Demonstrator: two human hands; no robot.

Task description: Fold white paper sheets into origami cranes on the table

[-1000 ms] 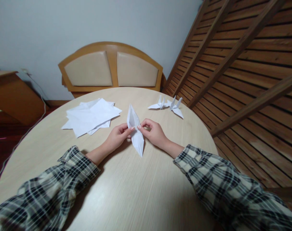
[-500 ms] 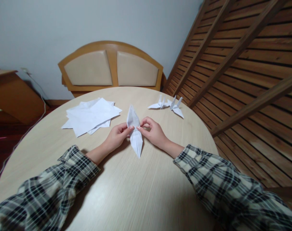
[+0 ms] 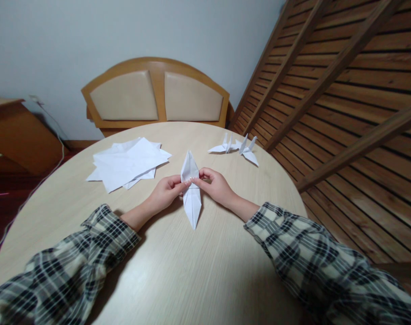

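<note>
A white folded paper (image 3: pixel 192 205), long and diamond-shaped with a crease across its middle, is held between my two hands over the table. My left hand (image 3: pixel 166 193) pinches its left edge, thumb on top near the middle crease. From the other side my right hand (image 3: pixel 217 187) grips the right edge, its thumb tip close to the left one. The fingers beneath the paper are partly hidden. One point of the paper faces away from me, the other toward me.
On the round wooden table (image 3: pixel 198 280), a pile of white paper sheets (image 3: pixel 129 162) lies to the left. Two folded paper cranes, one (image 3: pixel 222 146) beside another (image 3: pixel 249 151), stand at the back right. A headboard (image 3: pixel 158 90) is behind the table; a slatted wooden panel (image 3: pixel 341 113) rises on the right.
The folded paper has shifted slightly toward me and straightened a little. Both thumbs have drawn closer together over its middle. The sheets and the cranes are unmoved.
</note>
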